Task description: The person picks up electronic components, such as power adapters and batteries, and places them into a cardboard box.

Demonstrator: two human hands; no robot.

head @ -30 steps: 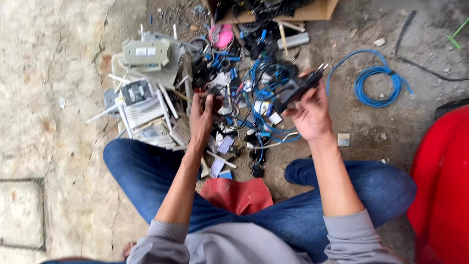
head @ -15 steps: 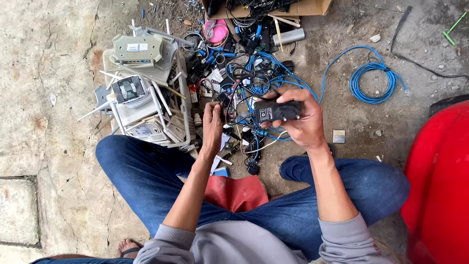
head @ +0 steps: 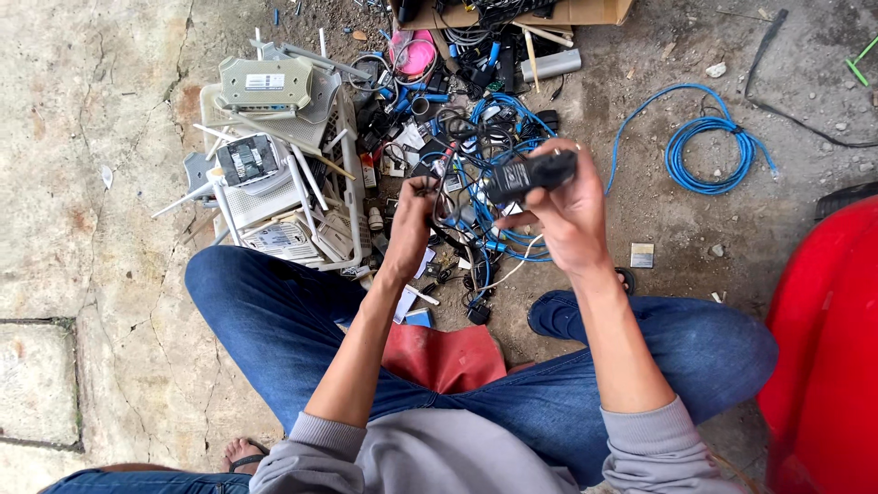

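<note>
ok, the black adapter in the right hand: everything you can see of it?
The black power adapter is a small oblong block, seemingly matte plastic, lying roughly level and tilted slightly up to the right. The right hand grips it from below, raised above the tangle of blue and black cables. A dark cord runs from its left end toward the left hand, which pinches it. Any markings are unreadable.

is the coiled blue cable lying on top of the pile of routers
No, the coiled blue cable lies alone on bare ground, well apart from the pile of routers.
</note>
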